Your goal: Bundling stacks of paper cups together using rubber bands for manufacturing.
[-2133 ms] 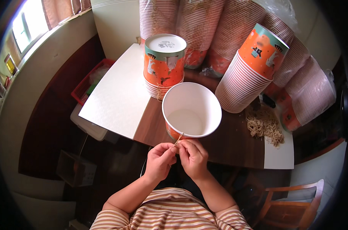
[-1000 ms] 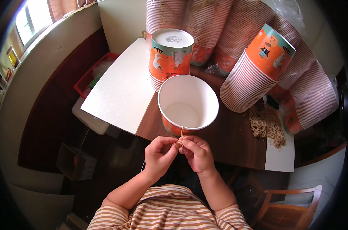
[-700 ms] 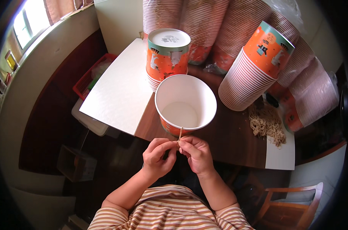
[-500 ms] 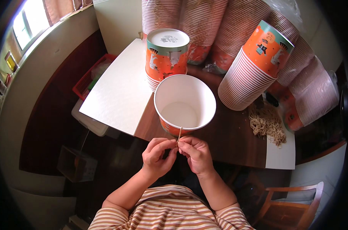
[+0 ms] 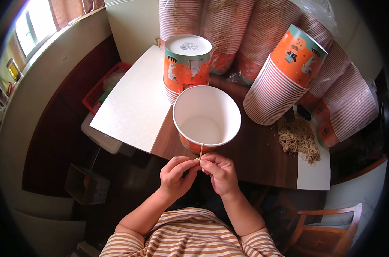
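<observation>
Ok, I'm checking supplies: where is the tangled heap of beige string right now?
The heap of beige string lies in the head view's right half, on the table near its right end, just right of the tall stack of upturned cups.

The paper bucket [image 5: 206, 111] shifted slightly left near the surface's [image 5: 263, 158] front edge; the twine [image 5: 201, 151] apparently straightened.

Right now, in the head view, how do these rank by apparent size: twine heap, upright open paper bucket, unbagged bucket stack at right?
1. Unbagged bucket stack at right
2. Upright open paper bucket
3. Twine heap
</observation>
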`<state>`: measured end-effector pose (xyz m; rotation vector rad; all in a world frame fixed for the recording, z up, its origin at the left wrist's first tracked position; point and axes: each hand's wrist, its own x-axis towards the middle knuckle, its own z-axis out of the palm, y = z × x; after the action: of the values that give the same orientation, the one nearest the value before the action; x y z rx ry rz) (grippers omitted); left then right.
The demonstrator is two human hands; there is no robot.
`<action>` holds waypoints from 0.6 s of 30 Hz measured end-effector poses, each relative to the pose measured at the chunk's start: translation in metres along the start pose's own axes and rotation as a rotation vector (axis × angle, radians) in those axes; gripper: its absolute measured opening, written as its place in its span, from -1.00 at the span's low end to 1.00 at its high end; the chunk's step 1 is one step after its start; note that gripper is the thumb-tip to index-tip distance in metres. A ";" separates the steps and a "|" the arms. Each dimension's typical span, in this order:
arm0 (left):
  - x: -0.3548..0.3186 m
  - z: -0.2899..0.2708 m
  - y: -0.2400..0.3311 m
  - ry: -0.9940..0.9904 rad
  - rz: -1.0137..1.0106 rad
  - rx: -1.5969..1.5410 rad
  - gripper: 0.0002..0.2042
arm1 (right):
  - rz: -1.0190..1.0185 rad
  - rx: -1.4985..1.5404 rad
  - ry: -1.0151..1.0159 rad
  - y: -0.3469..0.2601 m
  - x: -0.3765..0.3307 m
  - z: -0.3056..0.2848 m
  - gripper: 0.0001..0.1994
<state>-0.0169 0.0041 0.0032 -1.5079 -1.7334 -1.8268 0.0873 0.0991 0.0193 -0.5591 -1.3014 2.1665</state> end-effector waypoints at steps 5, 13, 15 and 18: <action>0.000 -0.001 0.002 -0.019 -0.071 -0.051 -0.80 | 0.000 -0.006 -0.007 0.001 0.001 -0.001 -0.93; -0.004 -0.004 0.000 -0.013 -0.365 -0.245 -0.89 | -0.004 -0.033 0.041 0.001 0.005 0.001 -0.89; -0.006 -0.006 -0.001 -0.046 -0.508 -0.412 -0.94 | -0.002 -0.006 0.044 -0.002 0.005 0.011 -0.89; -0.005 -0.007 0.001 -0.042 -0.599 -0.530 -0.98 | 0.015 0.015 -0.008 0.001 0.006 0.005 -0.88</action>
<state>-0.0171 -0.0040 0.0014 -1.2529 -1.9718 -2.7452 0.0791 0.0991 0.0200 -0.5563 -1.2885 2.1913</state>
